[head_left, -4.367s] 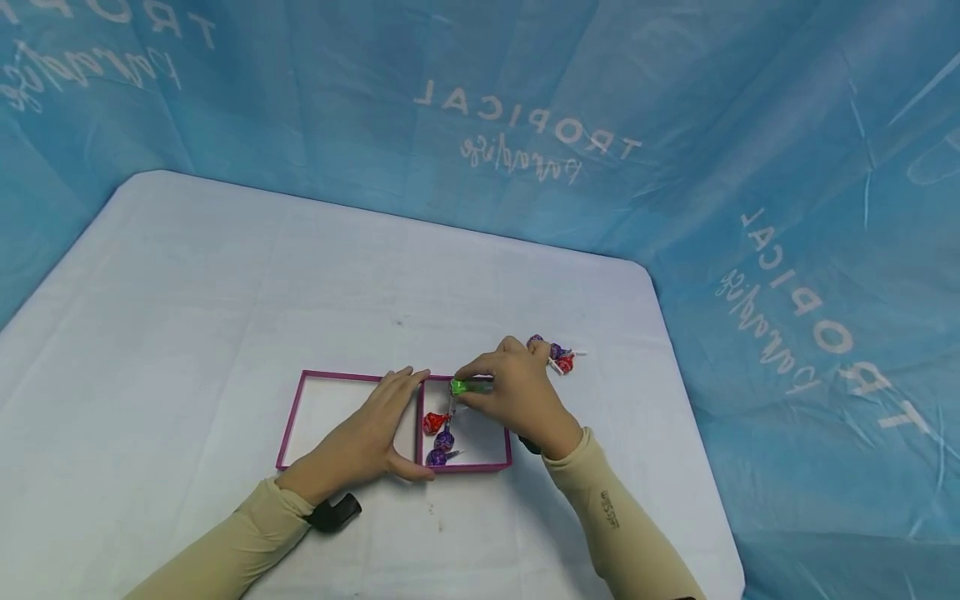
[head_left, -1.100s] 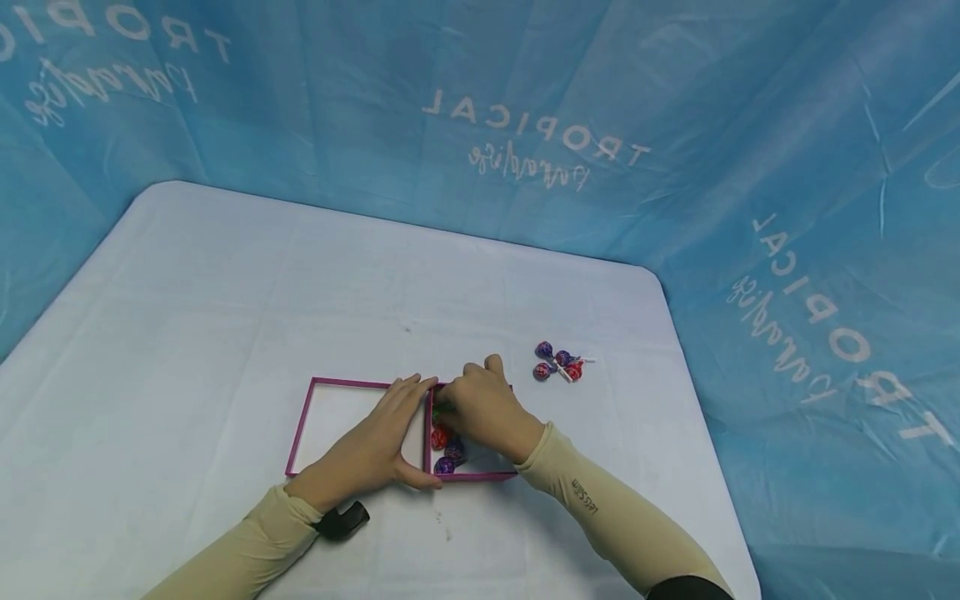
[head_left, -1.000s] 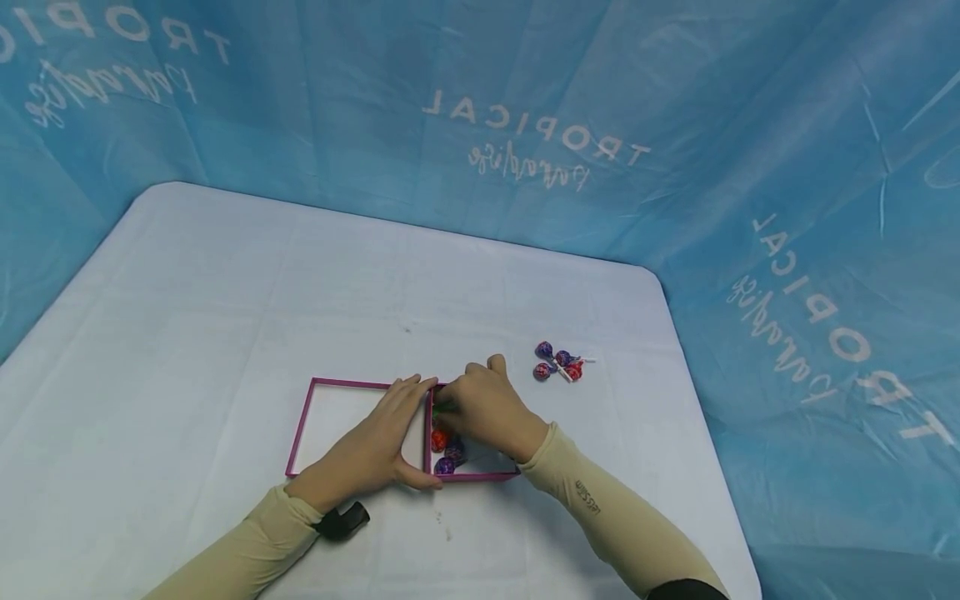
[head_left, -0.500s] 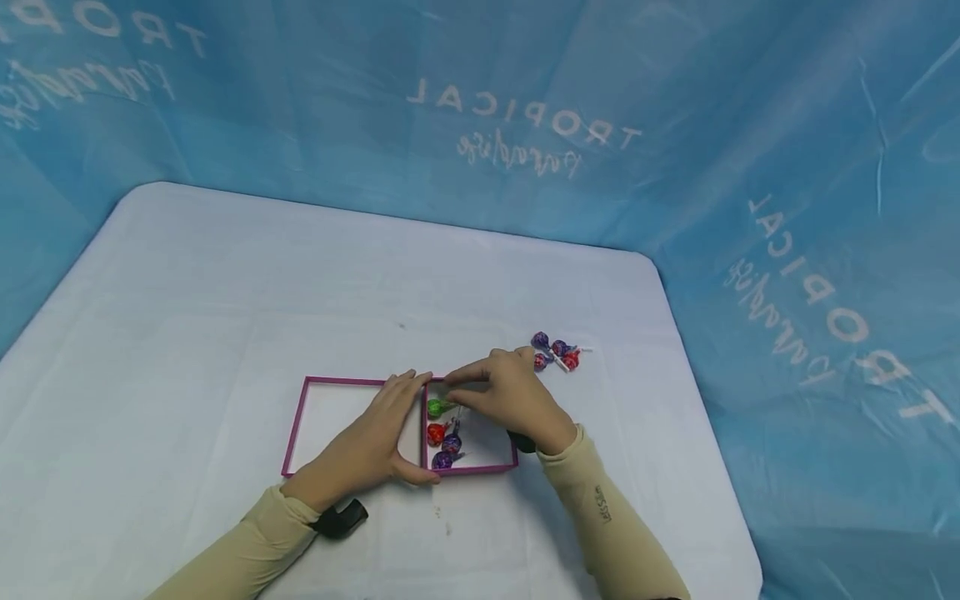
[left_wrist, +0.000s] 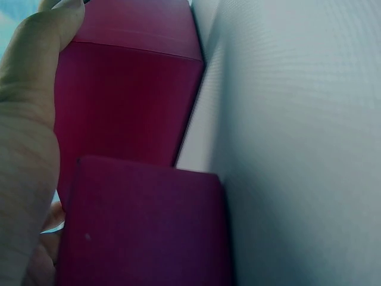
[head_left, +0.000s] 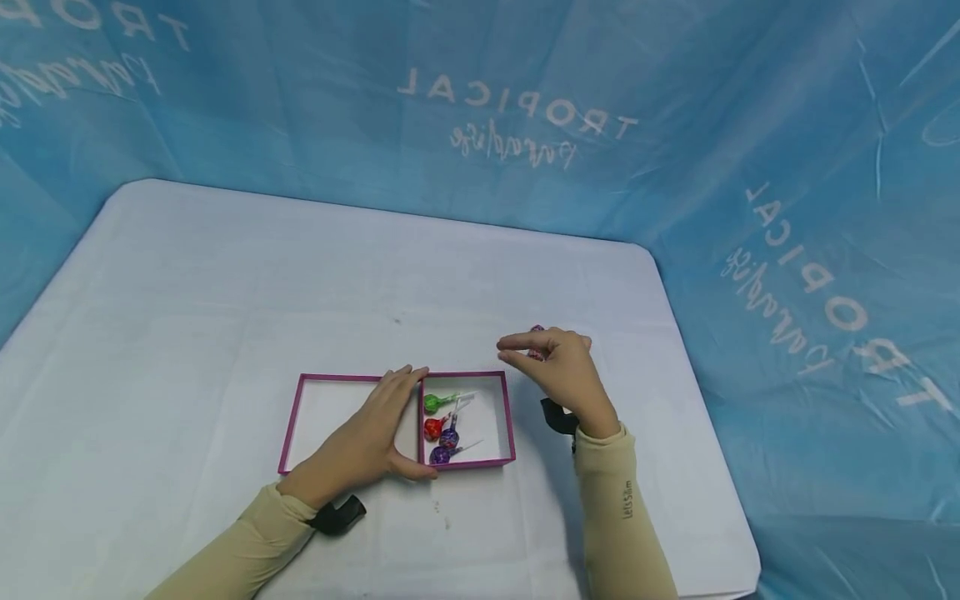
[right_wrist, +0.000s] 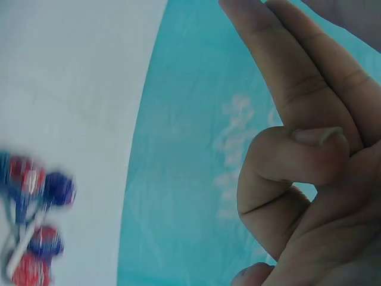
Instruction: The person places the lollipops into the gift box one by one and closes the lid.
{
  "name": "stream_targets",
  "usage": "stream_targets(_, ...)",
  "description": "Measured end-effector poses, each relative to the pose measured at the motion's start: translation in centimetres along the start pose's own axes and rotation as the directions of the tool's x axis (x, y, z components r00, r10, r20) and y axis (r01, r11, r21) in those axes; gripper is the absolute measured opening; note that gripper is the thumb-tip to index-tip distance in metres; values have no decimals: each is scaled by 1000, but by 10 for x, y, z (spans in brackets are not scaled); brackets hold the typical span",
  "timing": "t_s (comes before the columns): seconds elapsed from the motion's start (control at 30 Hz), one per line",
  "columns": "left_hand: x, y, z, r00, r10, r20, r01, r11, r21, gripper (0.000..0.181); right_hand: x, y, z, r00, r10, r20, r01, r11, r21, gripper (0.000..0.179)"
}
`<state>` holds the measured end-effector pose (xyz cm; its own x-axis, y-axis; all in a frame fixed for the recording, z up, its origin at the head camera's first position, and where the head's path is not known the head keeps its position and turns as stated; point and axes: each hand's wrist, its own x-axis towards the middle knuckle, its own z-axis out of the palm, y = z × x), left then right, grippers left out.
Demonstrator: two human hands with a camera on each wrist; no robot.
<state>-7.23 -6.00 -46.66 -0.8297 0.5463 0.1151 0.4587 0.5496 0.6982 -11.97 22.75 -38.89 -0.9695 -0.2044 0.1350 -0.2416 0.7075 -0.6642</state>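
My left hand [head_left: 366, 440] spans the left side of a pink-rimmed box [head_left: 512, 423], thumb at its front wall and fingertips at its back corner. In the left wrist view the thumb [left_wrist: 36, 65] lies against the magenta wall. Inside the box, a green lollipop [head_left: 432, 404], a red lollipop [head_left: 432, 428] and two purple lollipops [head_left: 440, 455] lie along the left wall. My right hand [head_left: 567, 371] is beyond the box's back right corner, index finger and thumb extended with nothing between them. It partly hides the loose lollipops [right_wrist: 44, 241], which blur in the right wrist view.
A second pink-rimmed box [head_left: 287, 433] stands against the left side of the first, partly under my left hand. Both are on a white-covered table [head_left: 262, 275]. Blue printed sheeting [head_left: 337, 108] rises behind the table and along its right side.
My right hand has laid the green lollipop in the box, let go and moved out to the right, over the loose lollipops. My left hand keeps its place on the box.
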Motion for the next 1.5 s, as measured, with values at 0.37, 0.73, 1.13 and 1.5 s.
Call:
stream_targets(0.37,1,0,-3,1000,-5,11,5,1000,-12,130,3,34,-14,983,149,-109,-149,989,5,19)
stream_targets(0.73,2,-1,-2,1000,-19,19,19,1000,-17,131,8,60,-8,969,232,-86,-234,972,-19,27)
stream_targets(1.13,1,0,0,999,-33,33,34,999,-29,131,5,82,-2,951,304,-58,-306,951,-42,30)
stream_targets(1.5,1,0,-1,999,-44,28,45,999,-25,132,6,83,0,936,350,-47,-353,930,-98,36)
